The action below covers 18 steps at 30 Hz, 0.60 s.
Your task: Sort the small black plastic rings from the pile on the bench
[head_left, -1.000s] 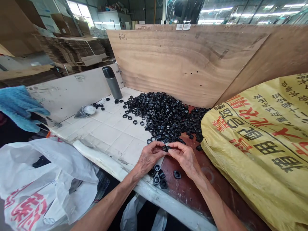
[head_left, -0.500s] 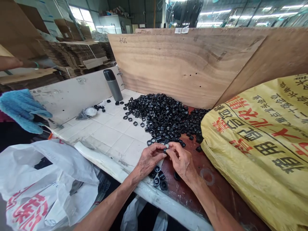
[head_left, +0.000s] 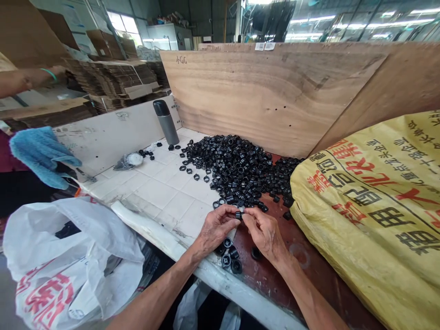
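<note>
Between the fingertips of my two hands is a small black plastic nut (head_left: pixel 238 215). My left hand (head_left: pixel 217 228) pinches it from the left, thumb below and fingers above. From the right, my right hand (head_left: pixel 264 230) closes thumb and forefinger against it; the fingertips hide much of the part. Just beyond my hands rises a heap of black plastic nuts (head_left: pixel 237 167). Below my left hand, near the table edge, lies a cluster of several black caps (head_left: pixel 227 260) with cross-shaped insides. One more black part (head_left: pixel 255 252) rests under my right wrist.
A yellow woven sack (head_left: pixel 360 206) bulges over the right side. At the back stands a plywood board (head_left: pixel 268 96). A grey thermos (head_left: pixel 167 126) and a small plastic bag (head_left: pixel 129 161) are at left. A white plastic bag (head_left: pixel 113 238) hangs at front left; another person's arm (head_left: pixel 30 81) shows beyond.
The view has shifted slightly, so most things sit a little further right. Both my hands stay together at the nut, which shows a bit more. The other person's arm has moved.
</note>
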Each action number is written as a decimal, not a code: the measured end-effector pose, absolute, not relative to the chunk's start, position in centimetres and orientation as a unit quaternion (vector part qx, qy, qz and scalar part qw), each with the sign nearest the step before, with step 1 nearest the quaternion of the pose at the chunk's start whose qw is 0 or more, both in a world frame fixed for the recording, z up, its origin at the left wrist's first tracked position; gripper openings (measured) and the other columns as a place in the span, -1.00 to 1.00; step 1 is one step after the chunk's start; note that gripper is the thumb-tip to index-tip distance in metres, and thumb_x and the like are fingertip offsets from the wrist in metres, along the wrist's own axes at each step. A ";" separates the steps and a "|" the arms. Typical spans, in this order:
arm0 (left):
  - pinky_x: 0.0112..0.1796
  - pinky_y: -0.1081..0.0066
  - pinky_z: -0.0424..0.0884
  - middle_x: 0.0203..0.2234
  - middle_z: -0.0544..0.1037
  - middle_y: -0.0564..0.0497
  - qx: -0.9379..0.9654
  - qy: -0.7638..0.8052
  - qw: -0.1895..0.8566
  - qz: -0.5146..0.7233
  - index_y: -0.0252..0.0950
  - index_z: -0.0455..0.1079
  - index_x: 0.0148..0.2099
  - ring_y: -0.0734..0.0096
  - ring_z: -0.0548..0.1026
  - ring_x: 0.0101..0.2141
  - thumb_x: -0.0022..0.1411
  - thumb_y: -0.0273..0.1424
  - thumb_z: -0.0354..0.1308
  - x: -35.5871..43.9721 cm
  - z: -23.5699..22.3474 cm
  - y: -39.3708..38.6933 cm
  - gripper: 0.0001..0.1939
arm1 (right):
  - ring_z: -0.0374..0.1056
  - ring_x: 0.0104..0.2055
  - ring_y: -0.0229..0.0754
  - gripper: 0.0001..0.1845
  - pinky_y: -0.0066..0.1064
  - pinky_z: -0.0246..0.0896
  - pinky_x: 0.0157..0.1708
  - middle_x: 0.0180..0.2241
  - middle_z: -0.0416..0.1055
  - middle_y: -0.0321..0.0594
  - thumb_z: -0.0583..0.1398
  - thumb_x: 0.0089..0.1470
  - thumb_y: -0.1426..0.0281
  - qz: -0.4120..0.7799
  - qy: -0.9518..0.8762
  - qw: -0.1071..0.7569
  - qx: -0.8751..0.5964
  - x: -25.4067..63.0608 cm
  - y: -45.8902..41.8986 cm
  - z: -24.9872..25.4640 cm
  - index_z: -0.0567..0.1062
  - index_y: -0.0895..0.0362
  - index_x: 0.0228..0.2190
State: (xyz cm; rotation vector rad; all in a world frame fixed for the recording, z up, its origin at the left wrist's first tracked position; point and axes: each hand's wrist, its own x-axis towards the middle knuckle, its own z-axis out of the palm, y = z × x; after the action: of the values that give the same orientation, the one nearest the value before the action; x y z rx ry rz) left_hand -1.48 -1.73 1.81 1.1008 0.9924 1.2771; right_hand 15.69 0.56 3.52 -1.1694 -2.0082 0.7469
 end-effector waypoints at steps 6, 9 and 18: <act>-0.18 0.32 0.52 -0.30 0.62 -0.04 0.470 0.415 0.552 0.550 -0.31 0.45 -0.12 0.32 0.59 -0.29 0.12 -0.29 0.35 -1.5 1.8 -1.7 -0.69 | 0.31 -0.56 -0.25 -0.60 -0.46 0.15 -0.48 -0.63 0.35 -0.31 0.06 0.30 0.20 0.295 -0.768 0.321 -0.470 15.7 0.5 3.6 0.46 0.09 -0.51; -0.18 0.33 0.51 -0.31 0.62 -0.03 0.471 0.423 0.550 0.545 -0.31 0.46 -0.12 0.32 0.59 -0.29 0.12 -0.29 0.35 -1.6 1.9 -1.7 -0.69 | 0.30 -0.57 -0.25 -0.60 -0.46 0.14 -0.51 -0.63 0.35 -0.32 0.06 0.30 0.20 0.300 -0.762 0.325 -0.473 15.7 0.5 3.7 0.47 0.09 -0.49; -0.13 0.31 0.51 -0.23 0.62 -0.05 0.493 0.414 0.541 0.541 -0.28 0.46 -0.11 0.31 0.59 -0.24 0.15 -0.28 0.32 -1.6 2.1 -1.8 -0.72 | 0.40 -0.35 -0.16 -0.78 -0.41 0.32 -0.37 -0.34 0.49 -0.20 0.22 0.16 0.28 0.338 -0.749 0.353 -0.447 15.7 0.7 3.9 0.57 0.08 -0.18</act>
State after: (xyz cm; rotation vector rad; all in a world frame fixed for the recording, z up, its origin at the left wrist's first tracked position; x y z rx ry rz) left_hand -1.58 -1.78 2.07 1.1708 0.9839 1.2853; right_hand 15.67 0.67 3.93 -1.1570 -1.9382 0.8745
